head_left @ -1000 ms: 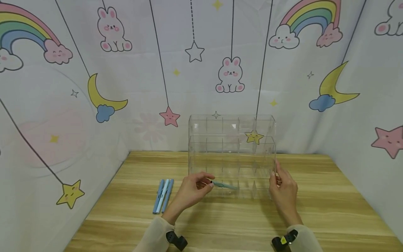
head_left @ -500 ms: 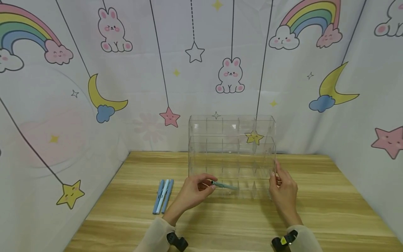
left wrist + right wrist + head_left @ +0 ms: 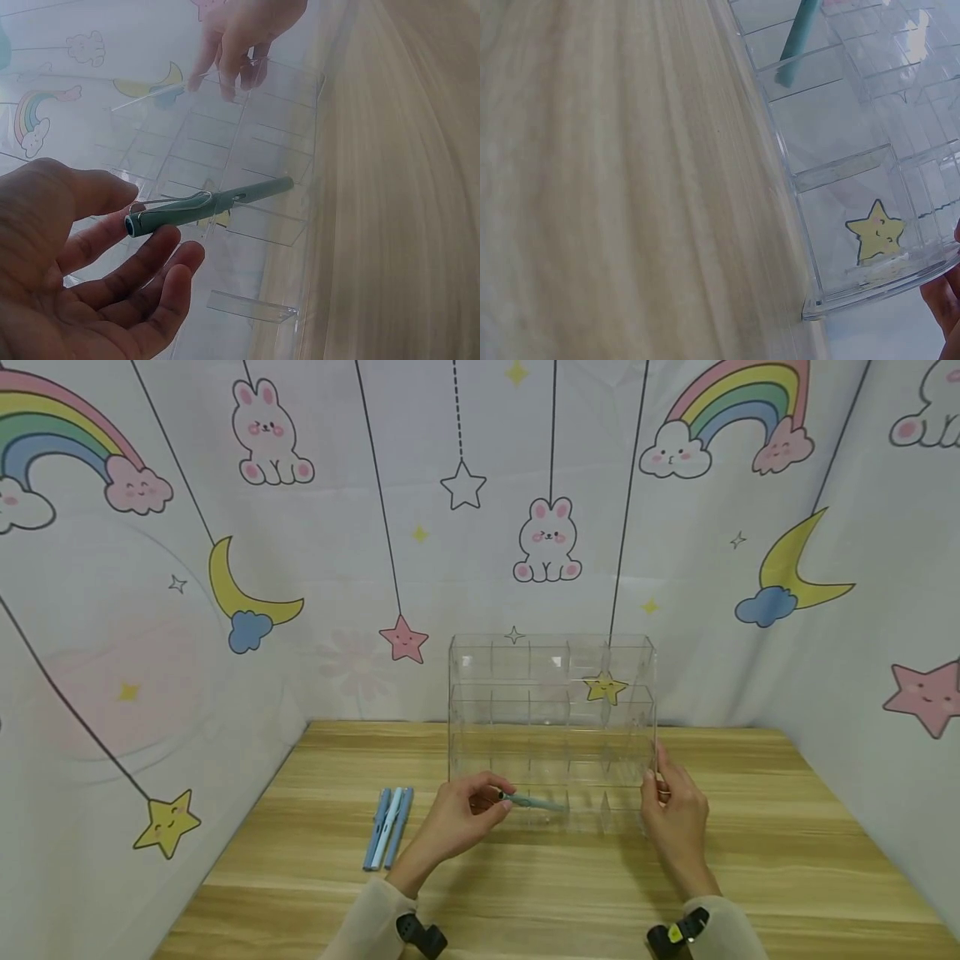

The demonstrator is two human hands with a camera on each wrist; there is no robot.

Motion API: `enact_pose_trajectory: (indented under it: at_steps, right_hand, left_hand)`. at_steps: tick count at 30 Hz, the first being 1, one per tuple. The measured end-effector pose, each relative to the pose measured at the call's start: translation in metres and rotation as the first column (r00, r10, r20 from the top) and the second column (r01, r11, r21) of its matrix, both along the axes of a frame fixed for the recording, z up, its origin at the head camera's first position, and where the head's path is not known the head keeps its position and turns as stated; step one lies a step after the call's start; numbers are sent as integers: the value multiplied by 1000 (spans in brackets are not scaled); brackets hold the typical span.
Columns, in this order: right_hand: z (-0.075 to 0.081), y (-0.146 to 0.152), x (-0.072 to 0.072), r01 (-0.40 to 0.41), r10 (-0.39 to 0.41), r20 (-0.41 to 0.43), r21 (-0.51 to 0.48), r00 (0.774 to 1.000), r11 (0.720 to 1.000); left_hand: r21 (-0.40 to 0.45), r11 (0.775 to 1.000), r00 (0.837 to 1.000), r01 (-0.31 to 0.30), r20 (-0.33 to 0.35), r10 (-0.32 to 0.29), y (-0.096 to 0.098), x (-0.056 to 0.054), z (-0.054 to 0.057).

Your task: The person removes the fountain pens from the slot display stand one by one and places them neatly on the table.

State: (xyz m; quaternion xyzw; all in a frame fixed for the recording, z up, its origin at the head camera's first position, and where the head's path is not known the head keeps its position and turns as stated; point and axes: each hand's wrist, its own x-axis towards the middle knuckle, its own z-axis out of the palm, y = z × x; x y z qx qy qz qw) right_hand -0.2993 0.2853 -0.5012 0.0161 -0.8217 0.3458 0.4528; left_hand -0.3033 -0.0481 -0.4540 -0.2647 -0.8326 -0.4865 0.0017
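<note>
In the head view, my left hand (image 3: 465, 814) pinches the clip end of a teal-green pen (image 3: 536, 802) between thumb and fingers. The pen lies nearly level and slants inward, its far end within a front bottom compartment of a clear acrylic organizer (image 3: 512, 735). The left wrist view shows the pen's silver wire clip (image 3: 176, 200) facing up and the cap end near my fingertips. My right hand (image 3: 677, 818) grips the organizer's right side, thumb in front and fingers behind. In the right wrist view, the pen's other end (image 3: 786, 73) shows through the clear wall.
Three blue pens (image 3: 387, 828), one of them paler, lie side by side on the wooden table (image 3: 555, 902), left of my left hand. Behind the organizer hangs a white cloth (image 3: 480, 568) printed with bunnies, stars and rainbows. It also runs along both sides of the table.
</note>
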Motion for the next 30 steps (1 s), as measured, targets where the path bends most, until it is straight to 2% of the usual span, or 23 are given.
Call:
enact_pose_trajectory:
  at_steps: [14, 19, 30]
  right_hand:
    - [2, -2, 1, -19, 19, -26, 2, 999, 1000]
    - [1, -1, 0, -9, 9, -28, 11, 1000, 1000]
    - [-1, 0, -1, -5, 5, -30, 24, 1000, 1000]
  left_hand:
    - [14, 999, 999, -30, -33, 31, -3, -2, 2]
    - [50, 998, 998, -45, -47, 47, -6, -2, 5]
    - [143, 979, 987, -146, -41, 153, -10, -3, 13]
